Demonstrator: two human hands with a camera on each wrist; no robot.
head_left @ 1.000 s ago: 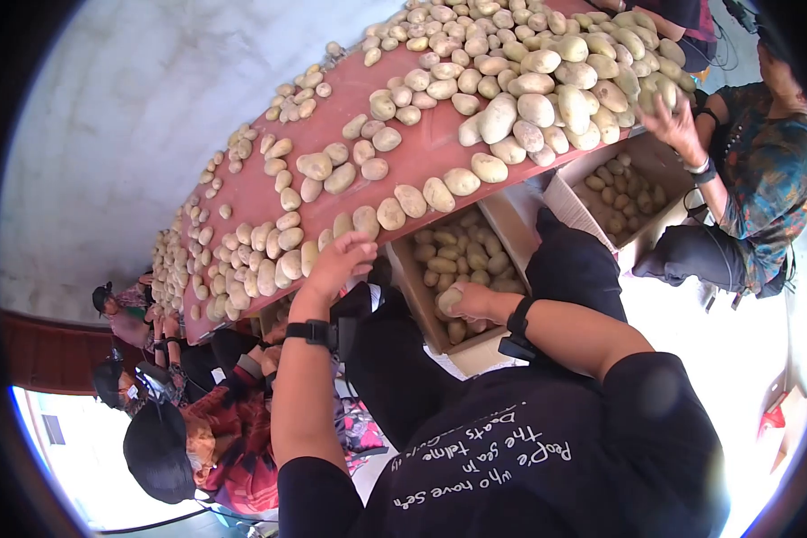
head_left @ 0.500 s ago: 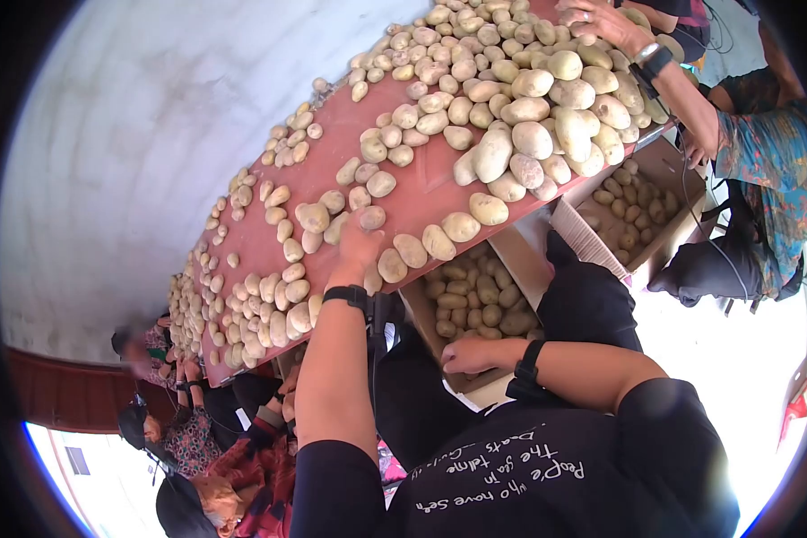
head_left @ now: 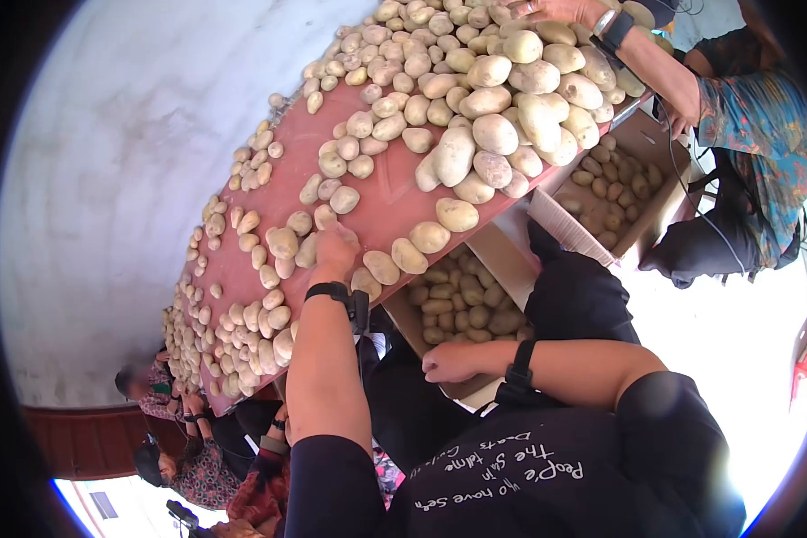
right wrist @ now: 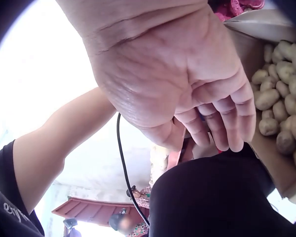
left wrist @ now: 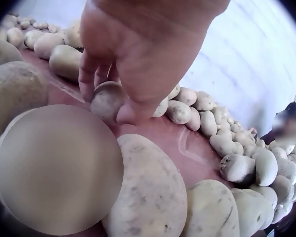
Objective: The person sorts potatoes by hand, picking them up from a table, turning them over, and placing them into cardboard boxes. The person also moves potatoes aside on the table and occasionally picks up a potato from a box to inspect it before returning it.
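Fingers and thumb of my left hand (head_left: 336, 251) (left wrist: 148, 54) pinch a small potato (left wrist: 107, 101) on the red table (left wrist: 197, 148), as the left wrist view shows. Larger potatoes (left wrist: 148, 190) line the table's edge beside that hand. My right hand (head_left: 453, 361) (right wrist: 187, 84) hangs by the near end of a cardboard box of potatoes (head_left: 466, 300) below the table. Its palm is bare and its fingers are loosely bent, holding nothing.
Potatoes in a large heap (head_left: 493, 90) cover the table's far right part, with smaller groups (head_left: 251, 341) to the left. A person in a patterned shirt (head_left: 753, 117) reaches over the heap, beside a second box (head_left: 569, 215). Other people sit at lower left.
My left hand has come down from above the table edge and now grips a potato. The potato seen in my right hand a second ago is gone from it. The head view has shifted.
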